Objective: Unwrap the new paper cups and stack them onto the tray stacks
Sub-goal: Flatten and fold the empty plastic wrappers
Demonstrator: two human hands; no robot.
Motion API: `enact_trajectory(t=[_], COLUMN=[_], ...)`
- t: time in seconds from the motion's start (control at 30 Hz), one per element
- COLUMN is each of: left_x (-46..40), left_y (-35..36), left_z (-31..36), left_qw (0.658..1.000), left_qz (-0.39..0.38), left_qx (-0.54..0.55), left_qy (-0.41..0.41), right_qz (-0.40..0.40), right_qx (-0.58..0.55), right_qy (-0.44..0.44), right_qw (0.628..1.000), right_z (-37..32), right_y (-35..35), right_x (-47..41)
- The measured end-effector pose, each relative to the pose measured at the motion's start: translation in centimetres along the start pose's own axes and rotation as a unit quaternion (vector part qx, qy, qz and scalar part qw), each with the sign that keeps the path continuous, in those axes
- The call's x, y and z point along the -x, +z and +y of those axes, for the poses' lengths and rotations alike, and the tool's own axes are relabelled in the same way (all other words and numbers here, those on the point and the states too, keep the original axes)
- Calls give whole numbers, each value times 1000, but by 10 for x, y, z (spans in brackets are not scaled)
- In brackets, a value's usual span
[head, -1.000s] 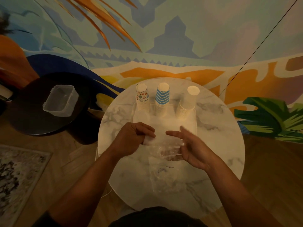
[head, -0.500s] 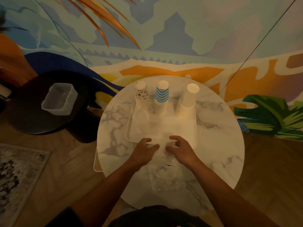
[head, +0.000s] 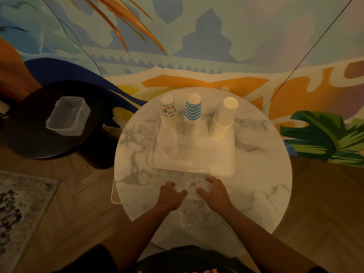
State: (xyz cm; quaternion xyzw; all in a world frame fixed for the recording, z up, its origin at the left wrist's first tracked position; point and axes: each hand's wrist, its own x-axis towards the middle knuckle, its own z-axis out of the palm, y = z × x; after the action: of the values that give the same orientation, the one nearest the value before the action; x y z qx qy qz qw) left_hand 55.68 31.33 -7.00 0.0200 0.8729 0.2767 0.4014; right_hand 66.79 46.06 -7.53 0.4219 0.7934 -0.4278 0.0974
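Note:
A cream tray (head: 220, 166) sits on the round marble table (head: 262, 186). At its far edge stand three upside-down cup stacks: a patterned stack (head: 167, 111), a blue zigzag stack (head: 193, 113) and a plain white stack (head: 224, 119). A stack of clear plastic cups (head: 167, 142) lies at the tray's left. Crumpled clear plastic wrap (head: 192, 186) lies on the table in front of the tray. My left hand (head: 170, 196) and my right hand (head: 215, 194) rest on either side of the wrap, fingers curled into it.
A clear plastic box (head: 68, 116) sits on a dark round side table (head: 29, 138) at the left. A patterned rug (head: 21, 209) covers the floor at lower left. A painted wall stands just behind the table. A thin dark cord (head: 307, 54) slants at the right.
Both hands have come down from above the tray to the table's near side, bringing the clear wrap with them. The clear cups on the tray are now uncovered.

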Motion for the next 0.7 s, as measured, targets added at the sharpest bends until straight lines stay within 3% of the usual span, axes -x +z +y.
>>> enact_trajectory(t=[0.3, 0.53, 0.7], left_x=[4, 6, 6], left_y=[12, 23, 18], left_z=[-5, -6, -10], left_qw=[996, 985, 979], left_qz=[-68, -99, -125], left_qx=[-9, 118, 150], left_qy=[-54, -73, -52], right_qz=[-59, -60, -36], right_qx=[3, -28, -54], right_qy=[95, 91, 73], right_qw=[994, 994, 995], right_z=[21, 22, 19], right_y=[-2, 2, 10], right_x=[5, 10, 11])
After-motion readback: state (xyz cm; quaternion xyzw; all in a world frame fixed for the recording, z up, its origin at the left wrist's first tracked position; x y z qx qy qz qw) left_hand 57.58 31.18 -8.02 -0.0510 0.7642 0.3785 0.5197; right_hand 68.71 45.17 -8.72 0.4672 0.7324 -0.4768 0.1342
